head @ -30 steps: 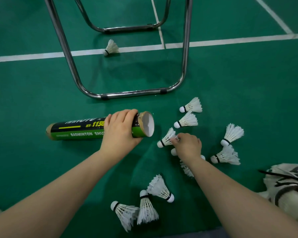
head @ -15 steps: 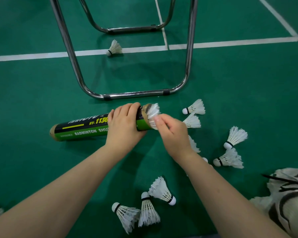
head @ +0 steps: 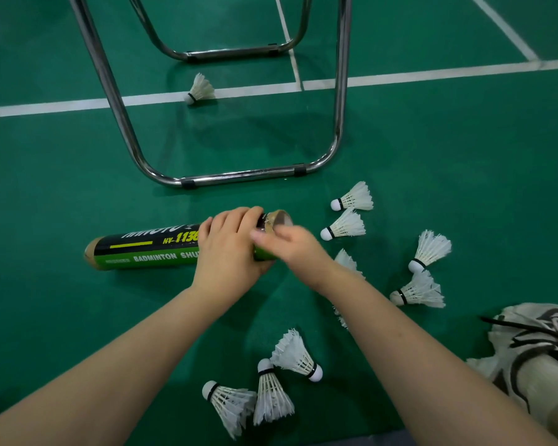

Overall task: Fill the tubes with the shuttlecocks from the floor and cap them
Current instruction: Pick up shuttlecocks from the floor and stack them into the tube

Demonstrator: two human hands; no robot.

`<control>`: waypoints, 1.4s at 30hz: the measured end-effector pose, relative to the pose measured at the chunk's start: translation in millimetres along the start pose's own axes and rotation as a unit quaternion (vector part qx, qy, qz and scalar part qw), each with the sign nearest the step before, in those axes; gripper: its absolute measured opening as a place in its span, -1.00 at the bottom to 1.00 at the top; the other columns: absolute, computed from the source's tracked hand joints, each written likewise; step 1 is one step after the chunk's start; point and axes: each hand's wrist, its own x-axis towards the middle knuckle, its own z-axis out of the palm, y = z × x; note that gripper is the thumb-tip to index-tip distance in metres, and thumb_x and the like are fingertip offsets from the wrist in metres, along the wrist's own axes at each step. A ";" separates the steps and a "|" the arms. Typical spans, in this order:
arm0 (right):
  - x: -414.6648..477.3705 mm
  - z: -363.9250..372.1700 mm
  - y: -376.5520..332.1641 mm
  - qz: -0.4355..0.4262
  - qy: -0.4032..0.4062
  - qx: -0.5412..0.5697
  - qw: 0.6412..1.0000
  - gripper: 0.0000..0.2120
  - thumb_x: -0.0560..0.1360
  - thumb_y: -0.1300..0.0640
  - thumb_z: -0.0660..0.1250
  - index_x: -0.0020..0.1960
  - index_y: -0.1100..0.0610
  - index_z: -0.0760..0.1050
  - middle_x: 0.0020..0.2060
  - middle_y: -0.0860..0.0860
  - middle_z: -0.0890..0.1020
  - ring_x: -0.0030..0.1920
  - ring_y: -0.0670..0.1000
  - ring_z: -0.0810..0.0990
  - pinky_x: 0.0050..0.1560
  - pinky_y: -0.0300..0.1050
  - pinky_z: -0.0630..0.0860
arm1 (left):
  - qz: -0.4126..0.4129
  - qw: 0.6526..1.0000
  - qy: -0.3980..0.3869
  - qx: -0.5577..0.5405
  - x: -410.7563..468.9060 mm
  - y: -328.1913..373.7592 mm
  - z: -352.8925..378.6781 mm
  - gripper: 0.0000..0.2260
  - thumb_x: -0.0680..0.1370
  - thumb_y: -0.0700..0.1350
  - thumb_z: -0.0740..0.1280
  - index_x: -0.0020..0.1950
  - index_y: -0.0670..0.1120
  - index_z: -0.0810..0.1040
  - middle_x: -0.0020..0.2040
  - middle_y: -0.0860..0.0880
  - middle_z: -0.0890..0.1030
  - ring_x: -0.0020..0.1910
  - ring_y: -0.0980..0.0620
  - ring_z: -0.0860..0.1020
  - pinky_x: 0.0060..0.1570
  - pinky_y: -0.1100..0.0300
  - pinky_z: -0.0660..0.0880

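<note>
tube (head: pixel 142 252) is lying on its side on the green court floor (head: pixel 464 156), just left of frame centre. its closed end is pointing to 9 o'clock and its open mouth to 3 o'clock. left hand (head: pixel 229 249) is wrapping over the barrel near the mouth, fingers curling round it and clamping it down. right hand (head: pixel 290 249) is coming in from 4 o'clock, right at the mouth rim. it is motion-blurred, so cannot tell whether its fingers are pinching anything. both hands are sitting close together at the mouth.

two shuttlecocks (head: pixel 351 201) are lying at 2 o'clock of the mouth, corks pointing to 9. half-hidden shuttlecock (head: pixel 347 260) is showing just behind the right wrist. two more shuttlecocks (head: pixel 430 249) are lying farther out at 3 to 4 o'clock. three shuttlecocks (head: pixel 271 397) are bunching at 6 o'clock, between the forearms. lone shuttlecock (head: pixel 200 90) is resting on the white line (head: pixel 62 106) at 12 o'clock, inside the chrome chair frame (head: pixel 239 177). shoe (head: pixel 535 342) is showing at 4 o'clock by the frame edge.
</note>
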 end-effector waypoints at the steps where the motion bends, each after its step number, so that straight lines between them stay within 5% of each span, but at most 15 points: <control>1: -1.1 -2.8 1.2 -0.011 0.094 0.057 0.994 -0.59 0.43 -0.09 0.29 -0.11 0.30 0.57 -0.21 0.03 0.59 -0.14 -0.04 0.54 0.00 -0.11 0.48 | -0.008 1.000 -0.016 0.000 3.8 1.1 -1.3 -0.40 0.23 0.00 0.52 0.22 -0.12 0.47 0.12 -0.11 0.55 0.11 -0.19 0.49 0.15 -0.16 0.35; 3: -5.4 -13.1 4.8 -0.005 0.266 0.142 0.954 -0.70 0.53 0.00 0.22 -0.18 0.19 0.57 -0.29 0.02 0.62 -0.21 -0.04 0.58 -0.07 -0.13 0.51 | -0.023 0.999 -0.039 -0.005 10.4 2.9 -4.7 -0.37 0.25 0.02 0.53 0.26 -0.10 0.44 0.17 -0.09 0.52 0.17 -0.18 0.45 0.21 -0.13 0.29; 5: -9.5 -29.8 19.5 0.030 0.362 0.032 0.931 -0.79 0.55 0.06 0.20 -0.17 0.07 0.55 -0.27 -0.05 0.61 -0.17 -0.05 0.57 -0.11 -0.16 0.48 | -0.032 0.998 -0.049 -0.012 12.8 4.0 -6.0 -0.36 0.27 0.03 0.52 0.28 -0.09 0.42 0.20 -0.07 0.50 0.20 -0.16 0.41 0.24 -0.11 0.24; 7: -11.5 -47.7 44.8 0.105 0.331 -0.165 0.923 -0.83 0.53 0.01 0.23 0.05 0.04 0.52 -0.05 -0.04 0.61 0.01 0.00 0.55 -0.05 -0.11 0.44 | -0.031 0.998 -0.050 -0.012 11.3 4.7 -3.8 -0.37 0.27 0.03 0.51 0.28 -0.08 0.42 0.20 -0.06 0.50 0.20 -0.15 0.41 0.26 -0.12 0.24; 9: -13.6 -58.3 71.9 0.194 0.267 -0.305 0.893 -0.60 0.50 -0.07 0.27 0.28 0.05 0.39 0.19 0.03 0.53 0.21 0.09 0.46 0.13 0.01 0.41 | -0.025 0.998 -0.049 -0.008 8.4 6.0 0.3 -0.38 0.26 0.02 0.52 0.27 -0.08 0.43 0.18 -0.07 0.51 0.19 -0.16 0.42 0.26 -0.14 0.25; 12: -18.5 -60.9 92.0 0.262 0.246 -0.368 0.858 -0.39 0.46 -0.17 0.30 0.40 0.06 0.25 0.31 0.06 0.44 0.33 0.13 0.34 0.23 0.09 0.29 | -0.021 0.998 -0.060 -0.002 5.0 8.6 5.1 -0.37 0.26 0.02 0.52 0.28 -0.08 0.42 0.19 -0.06 0.50 0.20 -0.15 0.42 0.27 -0.14 0.23; 16: -25.0 -58.1 104.7 0.299 0.245 -0.337 0.859 -0.50 0.49 -0.13 0.28 0.35 0.04 0.30 0.21 0.08 0.53 0.26 0.14 0.41 0.20 0.05 0.25 | -0.012 0.997 -0.074 0.005 -2.1 12.1 10.9 -0.36 0.26 0.03 0.52 0.28 -0.07 0.43 0.19 -0.06 0.50 0.21 -0.15 0.42 0.29 -0.14 0.20; 19: -28.9 -60.6 106.3 0.288 0.257 -0.312 0.868 -0.77 0.55 -0.04 0.20 0.09 0.08 0.46 -0.05 0.08 0.59 0.04 0.15 0.51 0.05 -0.02 0.30 | -0.010 0.997 -0.075 0.011 -5.1 15.0 14.8 -0.36 0.24 0.04 0.53 0.27 -0.07 0.44 0.18 -0.06 0.52 0.20 -0.15 0.43 0.28 -0.16 0.22; 23: -31.5 -62.5 92.8 0.145 0.384 -0.077 0.909 -0.76 0.53 0.12 0.27 -0.18 0.29 0.44 -0.33 0.03 0.49 -0.30 0.01 0.40 -0.27 -0.12 0.32 | -0.011 0.997 -0.071 0.013 -4.6 15.7 17.3 -0.36 0.24 0.04 0.53 0.25 -0.07 0.45 0.17 -0.07 0.52 0.18 -0.15 0.44 0.27 -0.17 0.24; 26: -25.1 -58.4 69.0 0.022 0.431 0.020 0.902 -0.74 0.49 0.22 0.31 -0.22 0.43 0.40 -0.36 0.09 0.43 -0.32 -0.02 0.31 -0.26 -0.14 0.30 | -0.017 0.997 -0.077 0.008 -2.6 16.0 16.4 -0.36 0.25 0.04 0.53 0.27 -0.06 0.43 0.19 -0.06 0.51 0.20 -0.14 0.42 0.29 -0.15 0.20; 33: -15.9 -38.0 34.2 -0.117 0.355 -0.030 0.927 -0.59 0.43 0.19 0.33 -0.47 0.06 0.18 -0.58 -0.11 0.25 -0.48 -0.14 0.14 -0.44 -0.23 0.10 | -0.038 0.997 -0.070 0.002 5.5 11.0 12.5 -0.37 0.29 0.05 0.50 0.29 -0.07 0.40 0.21 -0.06 0.48 0.22 -0.15 0.39 0.30 -0.12 0.17; 37: -13.6 -32.3 31.4 -0.145 0.319 -0.079 0.933 -0.62 0.42 0.02 0.28 -0.48 0.15 0.25 -0.55 -0.08 0.26 -0.46 -0.10 0.19 -0.39 -0.13 0.16 | -0.036 0.997 -0.070 0.004 5.1 12.7 13.6 -0.38 0.29 0.04 0.50 0.29 -0.07 0.41 0.20 -0.07 0.49 0.21 -0.14 0.40 0.29 -0.12 0.18; 42: -14.4 -19.5 14.4 -0.020 0.090 -0.126 0.988 -0.55 0.48 -0.16 0.12 -0.49 0.05 0.32 -0.51 -0.08 0.33 -0.44 -0.12 0.28 -0.36 -0.13 0.18 | -0.041 0.997 -0.064 -0.008 6.5 18.1 11.4 -0.35 0.27 0.02 0.51 0.30 -0.09 0.41 0.21 -0.08 0.49 0.21 -0.16 0.41 0.28 -0.11 0.19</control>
